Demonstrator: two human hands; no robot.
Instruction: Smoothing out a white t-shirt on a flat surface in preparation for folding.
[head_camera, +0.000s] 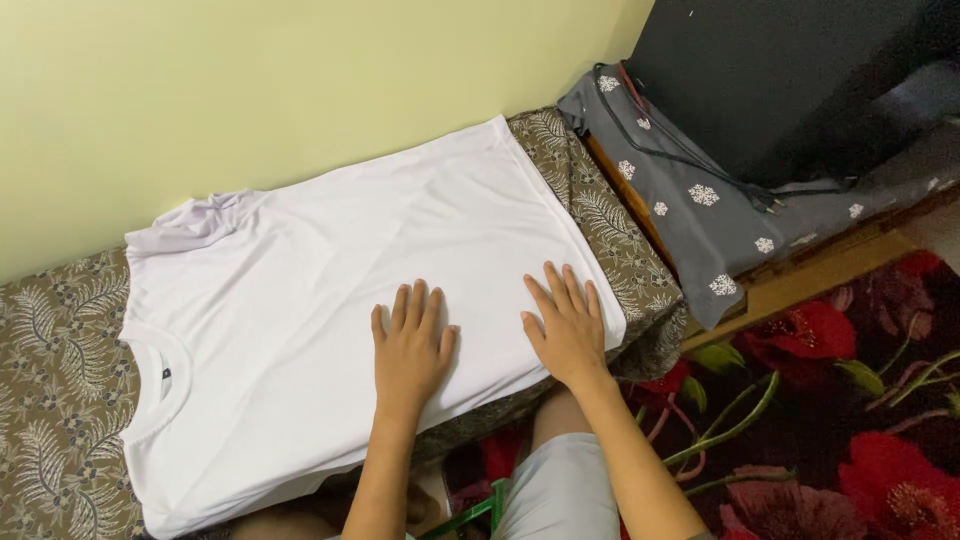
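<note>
Smoothing white T-shirt on patterned mattress: my left hand and right hand press flat, apart, fingers spread; I judge folding calls for gripping an edge.

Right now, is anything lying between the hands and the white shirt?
Nothing visible. The left hand and the right hand both lie flat, palms down, straight on the white shirt, which is spread over the patterned mattress. No other thing rests on the shirt.
</note>
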